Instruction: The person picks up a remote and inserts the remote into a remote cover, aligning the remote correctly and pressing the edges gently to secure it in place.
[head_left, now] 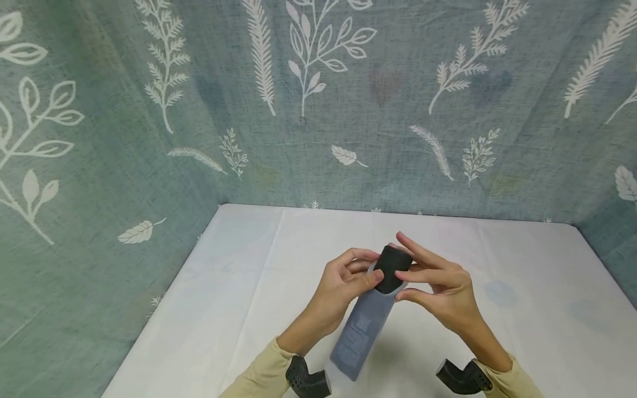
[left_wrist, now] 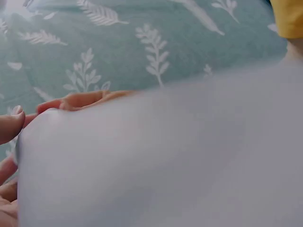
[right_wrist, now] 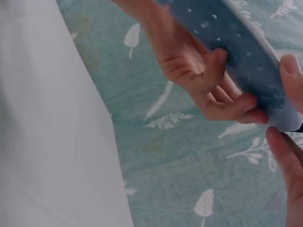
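A long blue-grey sleeve (head_left: 360, 331) with faint print slants across the head view, and a black flat piece (head_left: 395, 261) shows at its upper end. My left hand (head_left: 339, 287) holds that end from the left, its thumb lying over the black piece. From the right, my right hand (head_left: 445, 290) pinches the sleeve's rim near the black piece, one finger raised. In the right wrist view the sleeve (right_wrist: 241, 52) has a translucent whitish edge and small white marks. A pale, blurred surface (left_wrist: 156, 156) fills most of the left wrist view.
A white-covered table (head_left: 239, 265) lies below the hands. Green-blue cloth (head_left: 308, 160) with white leaf prints hangs behind it and at the sides. A black camera (head_left: 308, 378) is strapped to the left wrist, another camera (head_left: 463, 377) to the right.
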The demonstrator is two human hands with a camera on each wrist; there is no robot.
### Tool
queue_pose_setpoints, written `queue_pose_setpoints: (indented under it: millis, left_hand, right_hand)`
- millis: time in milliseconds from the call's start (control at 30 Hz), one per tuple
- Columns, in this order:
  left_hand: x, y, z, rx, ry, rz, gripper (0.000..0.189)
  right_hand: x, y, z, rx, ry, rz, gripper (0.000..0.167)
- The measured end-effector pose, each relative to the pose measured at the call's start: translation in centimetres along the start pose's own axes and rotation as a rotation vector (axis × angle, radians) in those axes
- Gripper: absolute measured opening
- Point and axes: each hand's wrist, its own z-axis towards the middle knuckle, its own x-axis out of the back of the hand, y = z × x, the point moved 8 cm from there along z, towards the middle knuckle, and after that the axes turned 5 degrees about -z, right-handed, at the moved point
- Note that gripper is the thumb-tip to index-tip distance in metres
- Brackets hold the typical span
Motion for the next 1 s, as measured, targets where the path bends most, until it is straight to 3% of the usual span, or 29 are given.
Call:
queue_pose_setpoints:
  millis: [167, 333, 467, 833, 1000]
  left_hand:
    - [0.7, -0.2, 0.1, 0.041, -0.072, -0.045, 0.041]
    - [0.9, -0.8, 0.1, 0.107, -0.112, -0.048, 0.052]
    - [0.5, -1.4, 0.3, 0.125, -0.123, -0.03, 0.06]
    - [0.0, -1.5, 0.6, 0.056, -0.075, -0.012, 0.058]
    - [0.3, -1.5, 0.7, 0.022, -0.079, 0.034, 0.051]
  right_hand:
    - [0.7, 0.5, -0.2, -0.05, 0.027, 0.013, 0.022]
    - [1.0, 1.3, -0.6, -0.167, 0.028, -0.102, 0.018]
    - [0.9, 1.3, -0.6, -0.173, 0.013, -0.178, 0.017]
    - [1.5, 0.9, -0.3, -0.074, 0.1, -0.232, 0.008]
    - [2.0, 1.5, -0.3, -0.122, 0.11, -0.208, 0.006]
